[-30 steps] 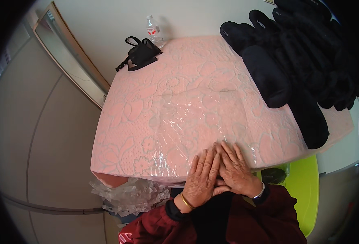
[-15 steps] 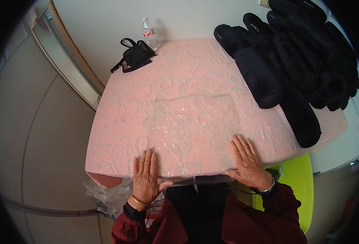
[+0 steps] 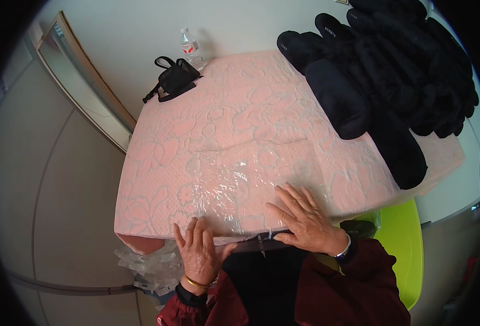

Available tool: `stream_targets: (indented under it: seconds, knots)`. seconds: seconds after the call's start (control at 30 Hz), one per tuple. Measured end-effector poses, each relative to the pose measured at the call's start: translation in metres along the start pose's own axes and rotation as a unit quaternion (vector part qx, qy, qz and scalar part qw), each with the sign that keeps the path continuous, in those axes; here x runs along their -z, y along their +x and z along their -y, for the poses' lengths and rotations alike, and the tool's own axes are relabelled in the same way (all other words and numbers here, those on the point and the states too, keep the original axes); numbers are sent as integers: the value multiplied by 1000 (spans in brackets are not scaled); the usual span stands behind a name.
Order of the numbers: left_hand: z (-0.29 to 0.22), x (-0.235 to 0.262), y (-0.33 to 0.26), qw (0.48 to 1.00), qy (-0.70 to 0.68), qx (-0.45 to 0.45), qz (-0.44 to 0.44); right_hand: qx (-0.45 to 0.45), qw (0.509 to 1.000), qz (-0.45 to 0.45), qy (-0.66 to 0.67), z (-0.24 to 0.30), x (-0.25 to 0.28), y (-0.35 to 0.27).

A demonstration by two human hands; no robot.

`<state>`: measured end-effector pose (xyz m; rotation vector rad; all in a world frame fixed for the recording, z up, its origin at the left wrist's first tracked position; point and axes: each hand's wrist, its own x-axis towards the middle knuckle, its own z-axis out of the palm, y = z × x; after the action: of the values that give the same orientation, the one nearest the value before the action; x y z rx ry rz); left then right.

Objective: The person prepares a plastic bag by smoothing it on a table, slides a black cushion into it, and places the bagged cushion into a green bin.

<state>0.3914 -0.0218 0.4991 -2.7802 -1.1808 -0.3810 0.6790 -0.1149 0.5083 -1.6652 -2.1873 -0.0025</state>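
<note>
A clear, shiny plastic sheet or bag lies flat over the near middle of a pink, flower-patterned cloth covering the table. At its near left corner rests my left hand, fingertips on the table's front edge and thumb out to the side. My right hand lies with spread fingers on the near right part of the plastic, its thumb pointing left along the front edge. Neither hand grips anything that I can see. Something dark shows just below the front edge, between the hands.
Black, soft, rounded long pieces are heaped at the right. Along the back left are a small black strapped bag and a clear water bottle. A lime-green tub stands low right; crumpled clear plastic hangs low left. A framed mirror leans left.
My right hand has slid left across the plastic, its fingers spreading. My left hand has drawn back toward me to the table edge, its fingers bending slightly. The view has shifted a little.
</note>
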Motion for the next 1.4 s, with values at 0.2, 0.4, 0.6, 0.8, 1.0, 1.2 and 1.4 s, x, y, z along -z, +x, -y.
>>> stream_targets:
  seconds: [0.2, 0.4, 0.6, 0.8, 1.0, 1.2, 1.4]
  knots:
    - [-69, -9, 48, 980, -146, -132, -31, 19, 999, 26, -11, 5, -9, 8]
    - [-57, -16, 70, 966, -192, -172, 0, 11, 998, 63, -2, -7, -3, 6]
    - [19, -9, 62, 990, -98, -104, 14, -43, 995, 85, 21, -39, 21, 1]
    - [42, -11, 56, 994, -71, -76, 16, -72, 994, 76, -28, -55, 18, -7]
    - [32, -6, 24, 996, -65, -66, 20, -75, 992, 87, -43, -26, 23, -32]
    - [28, -6, -3, 995, -71, -64, 21, -80, 994, 63, -36, -9, 26, -37]
    - [27, -7, 0, 995, -79, -48, 26, -6, 999, 40, 35, -12, 10, -2]
